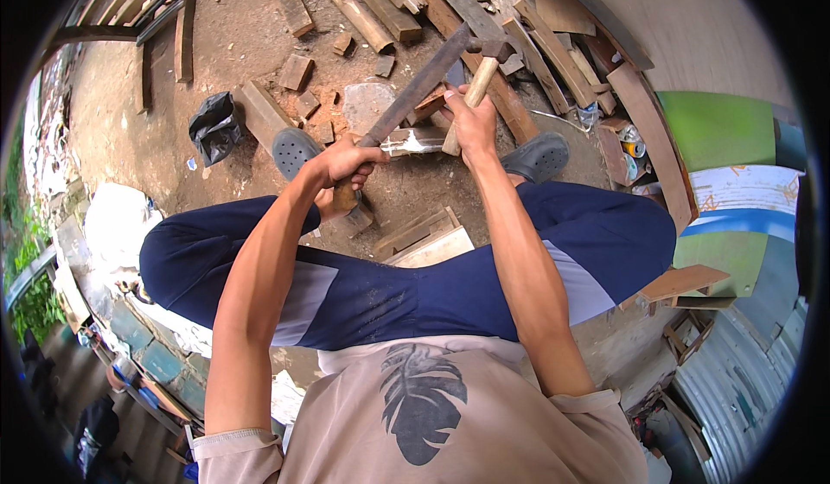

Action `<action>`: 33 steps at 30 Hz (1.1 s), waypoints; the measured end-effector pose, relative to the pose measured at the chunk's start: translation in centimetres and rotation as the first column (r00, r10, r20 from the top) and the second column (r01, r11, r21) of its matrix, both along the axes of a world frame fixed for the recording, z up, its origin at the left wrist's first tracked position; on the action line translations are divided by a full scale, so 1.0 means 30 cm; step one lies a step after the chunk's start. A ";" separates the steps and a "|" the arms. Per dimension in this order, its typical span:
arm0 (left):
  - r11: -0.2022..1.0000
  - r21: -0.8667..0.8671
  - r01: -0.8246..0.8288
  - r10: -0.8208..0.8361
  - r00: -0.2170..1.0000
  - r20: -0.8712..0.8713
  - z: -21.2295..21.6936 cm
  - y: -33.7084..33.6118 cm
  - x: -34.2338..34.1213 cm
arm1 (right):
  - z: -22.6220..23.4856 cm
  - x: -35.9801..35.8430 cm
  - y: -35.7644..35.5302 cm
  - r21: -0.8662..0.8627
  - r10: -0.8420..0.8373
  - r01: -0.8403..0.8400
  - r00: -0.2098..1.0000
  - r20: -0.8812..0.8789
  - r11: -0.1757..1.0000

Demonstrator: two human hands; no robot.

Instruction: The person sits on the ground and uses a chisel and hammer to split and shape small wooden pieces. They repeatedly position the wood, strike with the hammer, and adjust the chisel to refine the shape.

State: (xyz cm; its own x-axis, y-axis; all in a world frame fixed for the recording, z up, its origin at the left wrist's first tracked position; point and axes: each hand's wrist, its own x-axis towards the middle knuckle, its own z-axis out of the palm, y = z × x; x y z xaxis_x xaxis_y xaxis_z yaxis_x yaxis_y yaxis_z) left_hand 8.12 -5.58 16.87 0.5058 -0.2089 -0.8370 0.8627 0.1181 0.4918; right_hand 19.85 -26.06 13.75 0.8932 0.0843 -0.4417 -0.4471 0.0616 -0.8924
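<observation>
My left hand (347,164) is closed round the wooden handle of a machete (415,88). Its long dark blade slants up and to the right, its tip close to the hammer's head. In my right hand (474,123) is a hammer (482,79), gripped by its pale wooden handle with the dark head at the top. A reddish-brown piece of wood (429,104) shows beside my right fingers; whether they touch it I cannot tell. Below the blade, between my feet, lies a wood block (413,143) with a whitish patch.
Several planks (380,0) and offcuts cover the ground ahead. A black plastic bag (216,128) sits to the left. Short boards (424,235) lie between my legs. A leaning brown board (648,143) and green panels (718,130) stand at the right.
</observation>
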 end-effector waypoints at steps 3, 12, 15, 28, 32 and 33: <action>0.986 0.158 0.061 -0.073 0.995 0.072 0.038 -0.011 0.018 | -0.022 0.004 -0.012 -0.028 0.034 -0.033 0.999 0.039 0.999; 0.749 0.657 0.080 -0.338 0.900 0.276 0.007 -0.037 -0.006 | -0.023 0.023 -0.026 -0.036 0.106 -0.108 0.993 -0.042 0.994; 0.717 0.692 0.088 -0.370 0.888 0.271 0.014 -0.048 -0.001 | -0.021 0.021 -0.025 0.025 0.081 -0.081 0.997 -0.004 0.996; 0.614 0.786 0.071 -0.480 0.824 0.300 0.015 -0.037 0.027 | 0.143 -0.007 -0.134 -0.169 0.148 -0.117 0.973 0.178 0.979; 0.596 0.801 0.058 -0.469 0.835 0.288 0.008 -0.035 0.030 | 0.223 -0.039 -0.145 -0.336 0.187 -0.126 0.970 0.155 0.934; 0.592 0.804 0.058 -0.473 0.832 0.289 0.010 -0.032 0.033 | 0.241 -0.052 -0.152 -0.364 0.191 -0.117 0.966 0.174 0.924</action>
